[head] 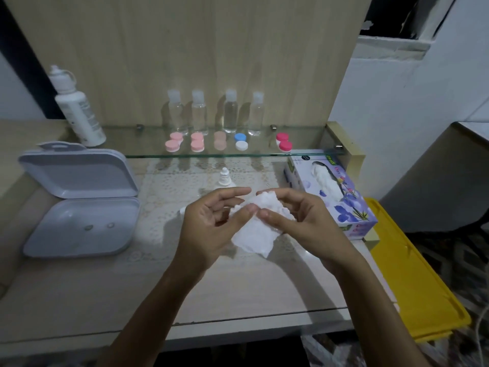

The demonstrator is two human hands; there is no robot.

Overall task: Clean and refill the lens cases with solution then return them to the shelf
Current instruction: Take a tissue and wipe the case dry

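The clear glass shelf (304,144) is smooth and glossy, fixed with small metal clips to a pale wood-grain back panel (185,49) with a matt finish. On the shelf, four clear plastic bottles (215,112) with frosted caps stand behind smooth plastic lens cases (197,145) in pink, peach, blue-and-white and magenta; at its left end leans a matt white plastic solution bottle (79,112). Below the shelf, a lace-patterned mat (172,186) lies under a glossy pane. Left of it, an open grey plastic box (79,202) looks smooth with a slight sheen. Right of it sits a printed glossy cardboard tissue box (341,205). In front of the shelf, both hands hold a soft, embossed white paper tissue (258,231).
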